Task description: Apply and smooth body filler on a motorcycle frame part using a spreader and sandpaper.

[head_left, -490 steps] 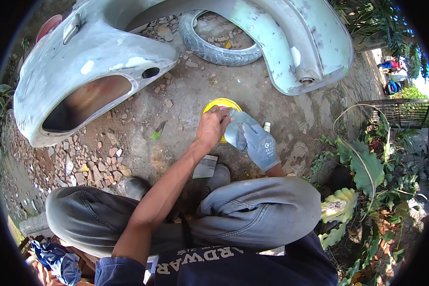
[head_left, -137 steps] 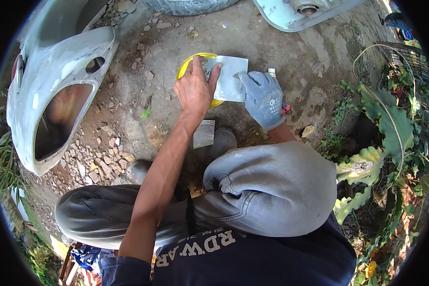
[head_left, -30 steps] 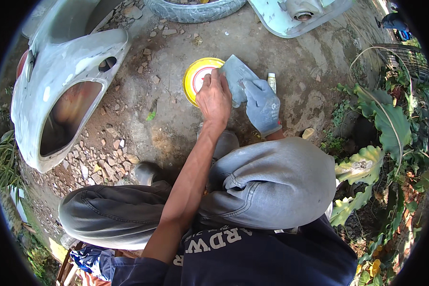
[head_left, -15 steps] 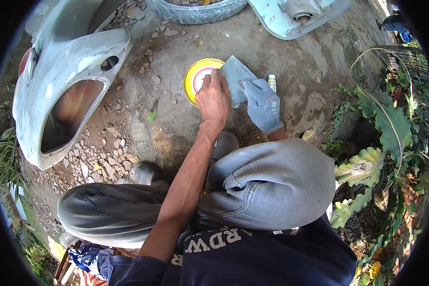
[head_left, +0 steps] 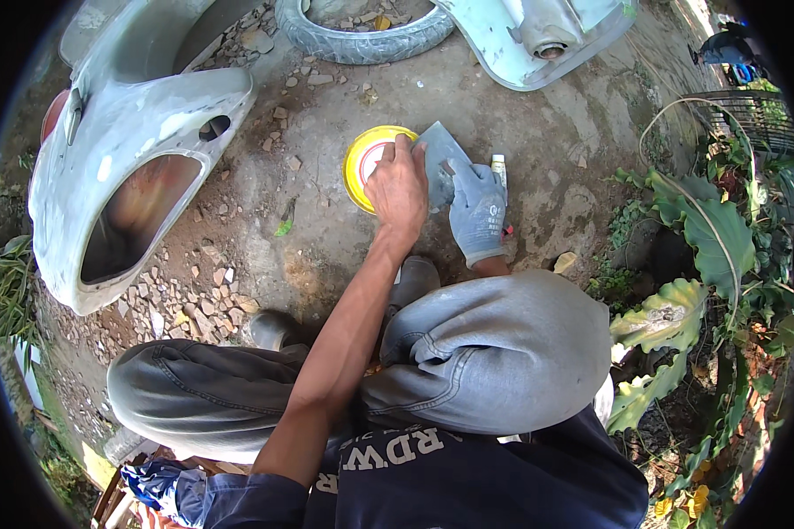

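On the ground before me is a yellow-rimmed round tin lid (head_left: pixel 355 167) with a white middle and a red ring. My bare left hand (head_left: pixel 399 189) lies over its right side, fingers bent and closed at the rim; the fingertips are partly hidden. In a grey work glove, my right hand (head_left: pixel 479 210) grips a flat grey plate (head_left: pixel 441 152) by its right side. The plate's left edge comes close to my left fingertips. Just beyond the glove lies a small pale tube (head_left: pixel 499 167), partly covered. A bit of something red (head_left: pixel 507 231) shows beside the glove.
A large grey-white vehicle body shell (head_left: pixel 141 150) stands at the left, beside broken stones (head_left: pixel 207 313). Farther off lie a dusty tyre (head_left: pixel 366 48) and a pale panel (head_left: pixel 538 53). Leafy plants (head_left: pixel 715 238) border the right. My bent knees (head_left: pixel 503 344) are close below my hands.
The whole scene sits slightly lower in view. My right hand has turned more upright on the plate and uncovered the red bit. My left hand stays at the lid, fingers slightly shifted.
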A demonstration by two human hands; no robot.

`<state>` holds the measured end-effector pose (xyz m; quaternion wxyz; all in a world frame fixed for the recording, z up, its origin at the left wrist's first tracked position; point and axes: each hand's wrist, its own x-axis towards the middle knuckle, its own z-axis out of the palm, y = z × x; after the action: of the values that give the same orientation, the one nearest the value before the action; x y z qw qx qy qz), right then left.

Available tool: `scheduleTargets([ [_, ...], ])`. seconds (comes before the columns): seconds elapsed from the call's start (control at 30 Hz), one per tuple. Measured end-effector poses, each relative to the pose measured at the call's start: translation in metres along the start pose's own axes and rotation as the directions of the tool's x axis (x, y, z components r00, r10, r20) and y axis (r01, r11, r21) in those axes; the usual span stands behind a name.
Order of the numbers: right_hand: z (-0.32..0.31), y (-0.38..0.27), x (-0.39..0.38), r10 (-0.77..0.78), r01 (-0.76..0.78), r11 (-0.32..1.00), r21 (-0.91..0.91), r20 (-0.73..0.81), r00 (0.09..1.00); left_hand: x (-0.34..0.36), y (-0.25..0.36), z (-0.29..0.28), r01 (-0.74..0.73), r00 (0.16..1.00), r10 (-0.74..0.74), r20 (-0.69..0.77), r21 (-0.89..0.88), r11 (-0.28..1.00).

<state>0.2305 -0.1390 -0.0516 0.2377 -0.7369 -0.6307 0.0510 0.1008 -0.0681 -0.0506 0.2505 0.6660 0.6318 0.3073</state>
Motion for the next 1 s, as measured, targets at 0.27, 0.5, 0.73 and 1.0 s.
scheduleTargets([
  [0.27,0.001,0.002,0.022,-0.090,0.090,0.996,0.004,0.049,0.995,0.017,-0.016,0.000,-0.007,0.999,0.007,-0.049,0.003,1.000],
  [0.5,-0.008,0.018,0.030,-0.199,0.197,0.979,0.055,0.028,0.980,0.018,-0.016,0.008,-0.034,0.999,0.035,-0.031,0.028,0.999],
  [0.73,-0.014,0.018,0.030,-0.275,0.282,0.959,-0.030,0.141,0.951,0.018,-0.016,0.007,-0.072,0.997,0.074,-0.034,0.069,0.995],
  [1.0,-0.010,0.030,0.018,-0.273,0.252,0.948,0.195,0.088,0.958,0.022,-0.020,0.010,-0.121,0.992,0.123,-0.031,0.064,0.991],
])
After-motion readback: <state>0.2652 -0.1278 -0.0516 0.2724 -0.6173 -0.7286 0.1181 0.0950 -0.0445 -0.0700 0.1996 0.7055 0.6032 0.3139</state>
